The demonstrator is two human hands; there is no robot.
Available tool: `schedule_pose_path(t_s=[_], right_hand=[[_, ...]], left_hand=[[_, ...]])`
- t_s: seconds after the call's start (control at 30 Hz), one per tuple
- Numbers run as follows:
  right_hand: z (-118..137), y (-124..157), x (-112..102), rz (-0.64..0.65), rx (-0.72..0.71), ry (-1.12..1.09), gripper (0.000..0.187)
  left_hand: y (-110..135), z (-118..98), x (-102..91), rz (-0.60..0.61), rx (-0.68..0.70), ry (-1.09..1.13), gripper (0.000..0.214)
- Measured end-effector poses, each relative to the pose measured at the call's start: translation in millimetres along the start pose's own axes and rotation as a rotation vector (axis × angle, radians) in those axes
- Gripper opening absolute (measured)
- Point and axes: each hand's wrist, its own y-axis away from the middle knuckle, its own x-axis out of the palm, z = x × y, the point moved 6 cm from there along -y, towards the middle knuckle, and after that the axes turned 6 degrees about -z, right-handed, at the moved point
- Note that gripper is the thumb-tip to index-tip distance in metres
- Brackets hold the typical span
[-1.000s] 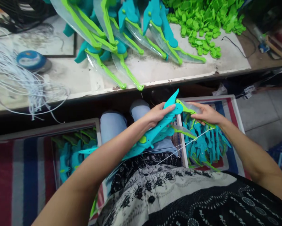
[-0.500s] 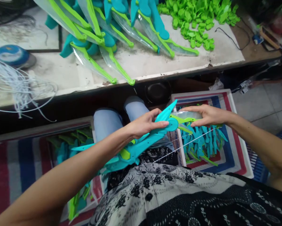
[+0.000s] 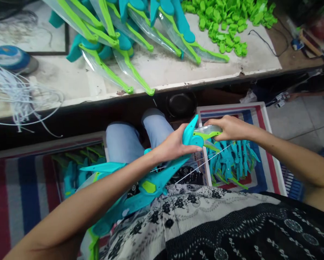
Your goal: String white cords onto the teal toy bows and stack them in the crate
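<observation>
Where the L forearm (image 3: 96, 202) crosses the lap, the mid-section of the turquoise frame (image 3: 165, 175) is hidden; the rest lies aslant over the thighs (image 3: 124, 142), far tip up past the L hand (image 3: 172, 146). Can't tell if it's one pc. or several overlapped; green end (image 3: 94, 245) at near left is cut off by bottom edge.

L hand: wrapped round the frame, thumb flat on top by the round joint (image 3: 197, 142); most fingertips not visible.

R hand (image 3: 228, 127): thumb & fingers closed on the green arm (image 3: 207, 135) w/ clear sheet (image 3: 213, 128), just right of joint; hand covers arm's right end.

White cord (image 3: 197, 168) slants btwn shirt (image 3: 183, 213) and R hand; its right end is hard to make out.

Right: crate (image 3: 267, 124) w/ turquoise-green pcs. (image 3: 229, 166), too tangled to count. Left: second crate (image 3: 104, 144), partly behind L forearm.

Far: table (image 3: 162, 76) w/ assembled units (image 3: 178, 36) and small green parts (image 3: 229, 27), both cut off at top. Blue-topped item (image 3: 8, 57), ID unclear, beside white cords (image 3: 19, 95) at far left.
</observation>
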Motion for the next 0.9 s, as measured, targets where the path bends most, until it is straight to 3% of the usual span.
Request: schedule_pose_path(t_s=[0.07,0.17,0.23,0.37,0.43,0.53,0.63,0.8,0.83,0.9], right_hand=[[1,0,5,-0.014,0.012,0.033,0.044],[0,0,14,0.068,-0.024,-0.054,0.037],[-2,-2,11,0.014,-0.015,-0.094,0.038],[-9,-7,0,-0.169,0.133,-0.303,0.036],[-16,-12,4,-0.168,0.257,-0.484,0.035],[-22,-23,13,-0.175,0.364,-0.644,0.041],[-21,-37,22,-0.196,0.382,-0.655,0.044],[-13,-42,29,-0.267,0.403,-0.616,0.038],[-11,-40,28,-0.286,0.386,-0.624,0.038],[-6,-33,23,-0.329,0.326,-0.666,0.041]], left_hand=[[0,0,1.8,0.035,0.009,-0.001,0.077],[-6,3,5.7,0.105,0.012,0.033,0.072],[-15,1,1.8,0.112,0.035,0.017,0.073],[-35,-10,-30.0,0.002,0.014,-0.084,0.080],[-39,-11,-49.0,-0.027,-0.059,-0.094,0.076],[-32,-2,-64.8,0.020,-0.149,-0.128,0.075],[-20,16,-64.9,-0.022,-0.185,-0.246,0.088],[-10,32,-53.1,-0.352,-0.114,-0.417,0.087],[-8,31,-51.4,-0.371,-0.084,-0.374,0.083],[-5,25,-48.8,-0.301,-0.036,-0.218,0.072]])
